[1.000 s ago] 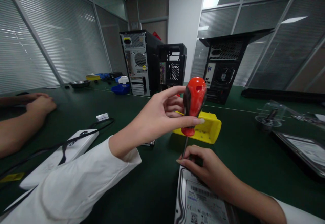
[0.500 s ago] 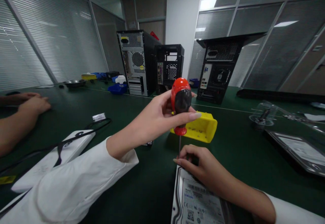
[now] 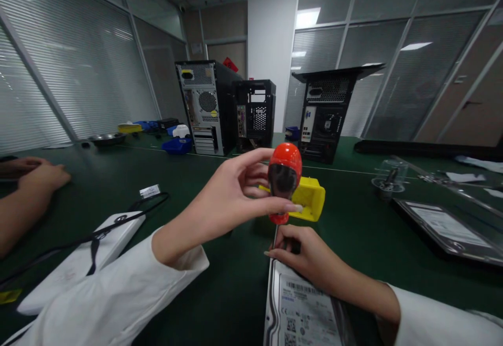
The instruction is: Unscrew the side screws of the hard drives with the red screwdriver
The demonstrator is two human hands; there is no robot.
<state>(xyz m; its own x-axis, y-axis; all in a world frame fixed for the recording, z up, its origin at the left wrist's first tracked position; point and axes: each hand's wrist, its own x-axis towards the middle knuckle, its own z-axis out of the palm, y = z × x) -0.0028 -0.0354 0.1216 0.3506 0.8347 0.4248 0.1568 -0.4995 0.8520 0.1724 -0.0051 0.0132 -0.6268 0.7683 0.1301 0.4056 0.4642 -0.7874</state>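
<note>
My left hand (image 3: 236,199) is wrapped round the red and black handle of a screwdriver (image 3: 284,178), which points down. My right hand (image 3: 310,257) pinches at the lower end of the screwdriver's shaft, at the top edge of a silver hard drive (image 3: 302,309). The tip and whatever the right fingers pinch are hidden. Behind the screwdriver lies a yellow bin (image 3: 312,199), partly covered by my left hand.
Three computer cases (image 3: 206,108) stand at the back. A second hard drive (image 3: 444,225) and a clear plastic piece (image 3: 391,176) lie right. A white box (image 3: 84,257) with a black cord lies left, near another person's hands (image 3: 43,176). A blue bin (image 3: 176,145) sits farther back.
The view has shifted slightly. The screwdriver handle has come lower and tilts more toward me, with my left hand still round it. My right hand keeps its place at the shaft.
</note>
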